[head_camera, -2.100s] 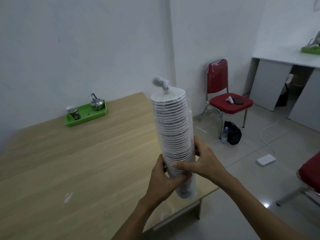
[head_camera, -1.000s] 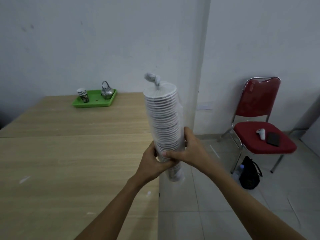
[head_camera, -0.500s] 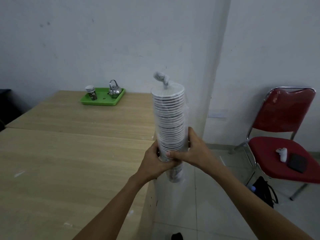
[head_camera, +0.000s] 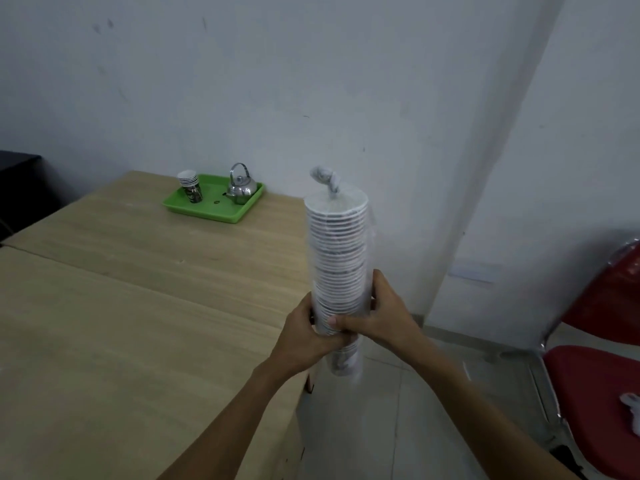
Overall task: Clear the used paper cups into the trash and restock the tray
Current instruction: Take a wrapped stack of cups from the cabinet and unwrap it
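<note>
Gripping the wrapped cup sleeve [head_camera: 337, 244] upright near its bottom, left hand [head_camera: 304, 336] and right hand [head_camera: 384, 315] stay curled around it off the table's [head_camera: 138, 306] right edge; the green tray [head_camera: 221, 214] at the far edge now looks nearer.

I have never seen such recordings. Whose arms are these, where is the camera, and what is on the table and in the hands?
There is no machine: a person wears one camera on the head, looking forward and down at their own arms. The left hand and the right hand both grip a tall stack of paper cups wrapped in clear plastic, knotted on top. Far back on the wooden table, a green tray carries a small cup stack and a metal kettle.
</note>
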Demonstrator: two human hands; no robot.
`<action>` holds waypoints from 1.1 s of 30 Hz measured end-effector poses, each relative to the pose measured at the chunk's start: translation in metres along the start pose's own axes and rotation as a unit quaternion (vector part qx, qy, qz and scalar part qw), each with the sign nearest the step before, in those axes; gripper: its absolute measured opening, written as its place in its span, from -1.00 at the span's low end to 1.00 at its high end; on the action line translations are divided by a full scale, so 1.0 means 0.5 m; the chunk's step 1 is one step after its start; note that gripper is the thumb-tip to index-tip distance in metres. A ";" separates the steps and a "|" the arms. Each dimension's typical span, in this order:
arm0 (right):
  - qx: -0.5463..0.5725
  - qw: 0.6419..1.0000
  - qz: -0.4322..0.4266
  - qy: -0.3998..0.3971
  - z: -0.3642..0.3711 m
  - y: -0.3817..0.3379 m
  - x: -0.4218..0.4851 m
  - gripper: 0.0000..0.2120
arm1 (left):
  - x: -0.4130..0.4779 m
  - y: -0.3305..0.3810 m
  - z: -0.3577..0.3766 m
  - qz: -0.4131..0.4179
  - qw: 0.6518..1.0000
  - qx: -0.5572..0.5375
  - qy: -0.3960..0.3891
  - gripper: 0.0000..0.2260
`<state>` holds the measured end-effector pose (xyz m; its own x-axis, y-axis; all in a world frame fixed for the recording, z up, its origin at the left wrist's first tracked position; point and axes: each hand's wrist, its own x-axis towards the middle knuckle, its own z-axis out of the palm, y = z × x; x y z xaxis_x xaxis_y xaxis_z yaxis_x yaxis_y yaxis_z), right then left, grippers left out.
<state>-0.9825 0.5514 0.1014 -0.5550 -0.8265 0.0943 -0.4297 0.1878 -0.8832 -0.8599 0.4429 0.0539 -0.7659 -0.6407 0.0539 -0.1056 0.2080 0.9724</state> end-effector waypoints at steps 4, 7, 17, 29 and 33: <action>0.030 0.999 0.003 -0.022 -0.008 0.031 0.107 -0.29 | 0.093 -0.010 -0.007 -0.017 0.999 0.019 0.020 -0.34; 0.054 0.997 0.003 -0.049 -0.013 0.058 0.186 -0.27 | 0.164 -0.021 -0.011 -0.032 0.998 0.036 0.031 -0.35; 0.066 0.993 -0.027 -0.097 -0.009 0.130 0.443 -0.29 | 0.371 -0.038 -0.021 -0.042 0.986 0.092 0.130 -0.44; 0.087 0.983 -0.016 -0.161 0.036 0.138 0.646 -0.30 | 0.536 -0.074 -0.089 -0.041 0.976 0.110 0.184 -0.38; 0.073 0.983 -0.013 -0.166 0.057 0.142 0.690 -0.28 | 0.574 -0.094 -0.113 -0.040 0.976 0.108 0.186 -0.37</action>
<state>-1.1839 0.2646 0.0581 -0.2715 -0.9623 -0.0169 -0.3208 0.1070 -0.9411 -1.0390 0.2073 0.0365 -0.4718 -0.8763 0.0978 -0.3173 0.2723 0.9084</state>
